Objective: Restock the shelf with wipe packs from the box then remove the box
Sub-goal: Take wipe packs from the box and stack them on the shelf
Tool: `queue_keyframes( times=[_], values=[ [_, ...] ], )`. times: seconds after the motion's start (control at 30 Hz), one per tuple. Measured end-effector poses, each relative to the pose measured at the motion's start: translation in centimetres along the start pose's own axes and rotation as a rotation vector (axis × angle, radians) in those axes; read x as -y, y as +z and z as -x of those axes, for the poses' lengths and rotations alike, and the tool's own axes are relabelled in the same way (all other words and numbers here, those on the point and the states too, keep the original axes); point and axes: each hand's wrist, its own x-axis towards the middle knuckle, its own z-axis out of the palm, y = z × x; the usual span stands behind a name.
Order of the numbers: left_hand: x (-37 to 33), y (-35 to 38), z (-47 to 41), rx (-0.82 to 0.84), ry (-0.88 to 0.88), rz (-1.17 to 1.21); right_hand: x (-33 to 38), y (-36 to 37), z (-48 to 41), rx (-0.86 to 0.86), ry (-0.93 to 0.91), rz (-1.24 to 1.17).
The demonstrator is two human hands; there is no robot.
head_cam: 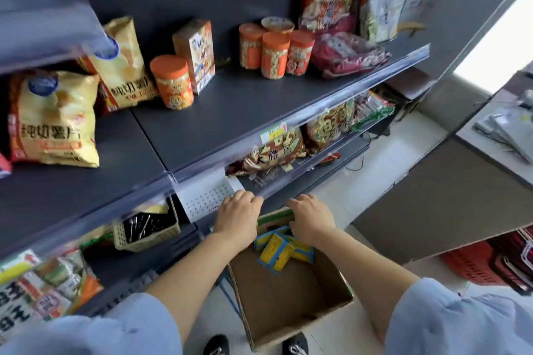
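Inside brown cardboard box (288,300), flat glossy yellow-blue wipe packs (281,252)

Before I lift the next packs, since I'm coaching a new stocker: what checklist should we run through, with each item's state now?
1. Yellow-and-blue wipe packs left in the open brown cardboard box: ok, several.
2. Right hand gripping a pack: cannot tell from above.
3. Left hand free: cannot tell, fingers curl out of sight.
4. Space on the pale perforated shelf panel: ok, a bare part shows.
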Motion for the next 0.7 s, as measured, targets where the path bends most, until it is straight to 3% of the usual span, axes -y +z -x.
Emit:
queue_keyframes(
  times=[0.37, 0.7],
  values=[
    [-4.9, 13.2, -1.1, 0.175, -0.23, 0.127, -5.3, 11.4, -4.6, 0.217, -0.089, -0.042],
    [-4.1, 23.2, -2.5, 0.267, -0.421, 0.272, -5.8, 21.4, -8.3, 0.321, 0.094, -0.305]
  ],
)
